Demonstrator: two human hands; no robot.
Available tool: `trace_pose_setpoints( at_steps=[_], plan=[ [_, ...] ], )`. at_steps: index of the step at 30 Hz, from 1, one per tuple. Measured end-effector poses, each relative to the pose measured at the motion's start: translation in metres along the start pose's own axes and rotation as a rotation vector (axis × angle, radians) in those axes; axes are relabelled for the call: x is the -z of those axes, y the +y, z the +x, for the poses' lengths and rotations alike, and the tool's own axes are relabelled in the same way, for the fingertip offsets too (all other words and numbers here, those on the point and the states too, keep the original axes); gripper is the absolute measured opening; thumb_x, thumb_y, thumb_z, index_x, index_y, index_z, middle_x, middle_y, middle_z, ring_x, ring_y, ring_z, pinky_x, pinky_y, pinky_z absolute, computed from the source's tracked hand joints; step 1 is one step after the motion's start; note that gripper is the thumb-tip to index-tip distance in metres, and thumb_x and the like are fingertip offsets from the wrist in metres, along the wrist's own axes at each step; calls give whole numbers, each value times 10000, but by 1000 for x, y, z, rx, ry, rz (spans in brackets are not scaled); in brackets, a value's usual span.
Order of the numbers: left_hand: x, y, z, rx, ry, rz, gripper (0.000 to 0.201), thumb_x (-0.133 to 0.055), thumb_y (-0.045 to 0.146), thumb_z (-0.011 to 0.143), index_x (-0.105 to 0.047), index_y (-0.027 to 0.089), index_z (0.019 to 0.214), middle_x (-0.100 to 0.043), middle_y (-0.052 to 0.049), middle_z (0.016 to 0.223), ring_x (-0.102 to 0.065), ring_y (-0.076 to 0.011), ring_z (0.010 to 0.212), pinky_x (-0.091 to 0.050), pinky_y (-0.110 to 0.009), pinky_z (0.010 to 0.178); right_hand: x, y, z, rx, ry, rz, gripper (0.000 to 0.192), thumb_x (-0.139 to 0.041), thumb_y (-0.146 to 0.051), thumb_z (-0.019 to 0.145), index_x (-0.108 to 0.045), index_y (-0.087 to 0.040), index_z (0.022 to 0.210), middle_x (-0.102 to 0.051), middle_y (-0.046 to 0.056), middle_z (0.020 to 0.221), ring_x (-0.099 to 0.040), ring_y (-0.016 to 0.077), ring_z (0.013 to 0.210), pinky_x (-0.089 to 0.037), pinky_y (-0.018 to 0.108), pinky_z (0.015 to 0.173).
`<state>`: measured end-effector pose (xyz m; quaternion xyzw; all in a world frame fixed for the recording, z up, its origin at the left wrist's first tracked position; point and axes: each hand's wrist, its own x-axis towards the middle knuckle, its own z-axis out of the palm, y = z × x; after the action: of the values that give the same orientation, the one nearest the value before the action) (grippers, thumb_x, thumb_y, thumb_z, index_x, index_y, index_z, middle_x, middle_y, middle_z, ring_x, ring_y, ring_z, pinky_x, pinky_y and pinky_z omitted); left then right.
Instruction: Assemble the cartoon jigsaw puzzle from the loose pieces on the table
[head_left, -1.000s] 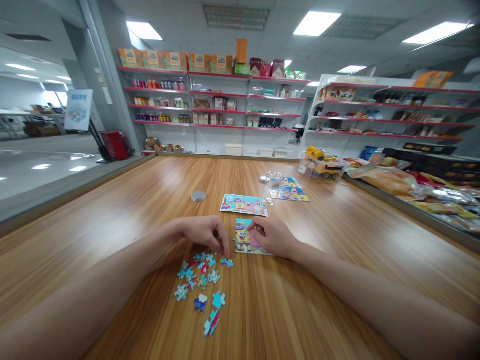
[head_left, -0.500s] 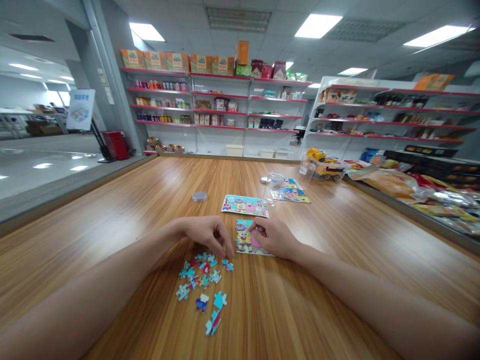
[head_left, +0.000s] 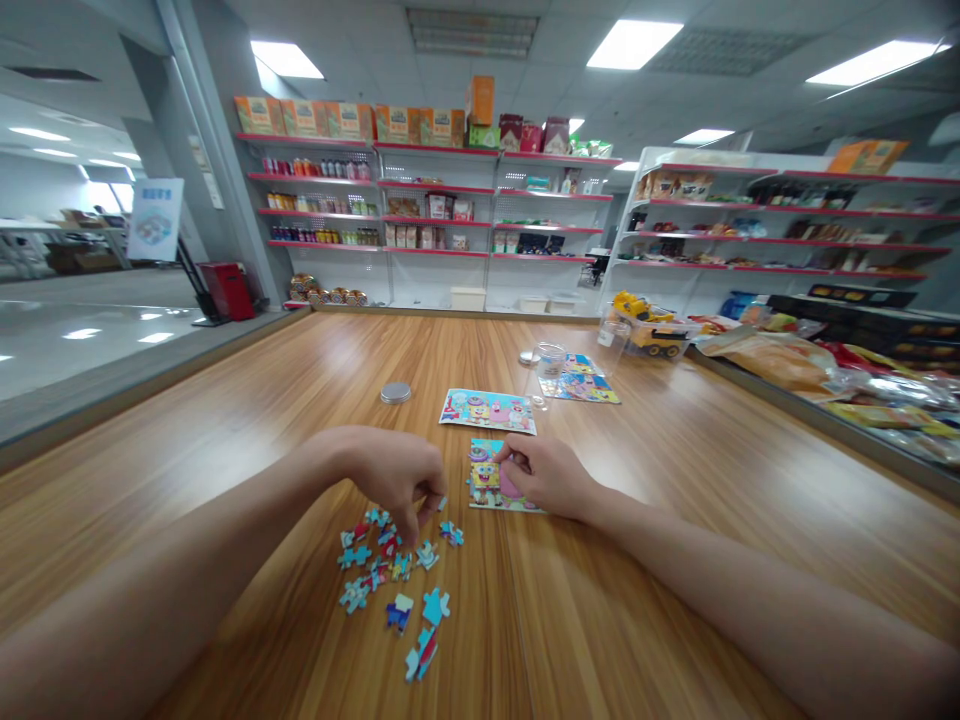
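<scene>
My left hand (head_left: pixel 397 482) hovers over loose jigsaw pieces (head_left: pixel 375 560), its fingers bent and drawn together, tips pointing down among them. Whether a piece is between those fingertips is hidden. A partly assembled cartoon jigsaw puzzle (head_left: pixel 486 488) lies flat to the right of the pile. My right hand (head_left: pixel 551 474) rests on its right side, fingers curled and tips pressed on it, covering part of the picture. Just beyond lies a picture card (head_left: pixel 487 411) with similar cartoon figures. Separate pieces (head_left: pixel 422 652) lie nearer to me.
A round metal lid (head_left: pixel 396 393) lies left of the card. Beyond the card are a clear jar (head_left: pixel 551 360), another cartoon picture (head_left: pixel 581 386) and a second lid (head_left: pixel 528 357). A bin with a yellow toy truck (head_left: pixel 652 335) and packaged goods (head_left: pixel 795 365) stand at the right.
My left hand has moved left and towards me, from beside the single piece at the pile's right edge to over the pile. My right hand stays on the puzzle.
</scene>
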<state>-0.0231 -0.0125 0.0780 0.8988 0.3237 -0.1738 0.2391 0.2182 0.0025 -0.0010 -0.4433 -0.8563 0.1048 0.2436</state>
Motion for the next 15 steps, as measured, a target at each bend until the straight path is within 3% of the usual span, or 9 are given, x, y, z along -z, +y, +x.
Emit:
trace_pose_setpoints(
  at_steps=[3,6,11,15],
  plan=[
    [3,-1,0,-56,117,54,208,-778,280,695,-725,223,887,-557,55,585,-462,-92,503,-278,-207,448,2,-2,1,-2,-6,-6,180,-520,-195,804,-685,-204,876,-662,8,715,-534,121,593,-314,224,550],
    [2,-1,2,-19,223,158,217,-778,255,687,-726,226,896,-589,38,619,-474,-102,529,-265,-216,470,2,-2,1,-8,-17,-18,200,-501,-216,831,-691,-213,892,-678,14,736,-558,131,613,-321,226,553],
    [1,-4,4,10,259,200,139,-710,154,734,-743,236,841,-663,9,690,-525,-116,590,-282,-219,509,2,-1,0,-12,-24,-29,219,-486,-227,850,-696,-211,912,-689,29,767,-590,148,661,-336,231,571],
    [1,-6,4,10,321,186,162,-727,212,731,-739,244,890,-677,4,709,-533,-126,605,-294,-221,523,2,-2,0,-5,-23,-27,213,-491,-226,850,-694,-208,910,-685,30,759,-581,145,647,-331,230,565]
  ],
)
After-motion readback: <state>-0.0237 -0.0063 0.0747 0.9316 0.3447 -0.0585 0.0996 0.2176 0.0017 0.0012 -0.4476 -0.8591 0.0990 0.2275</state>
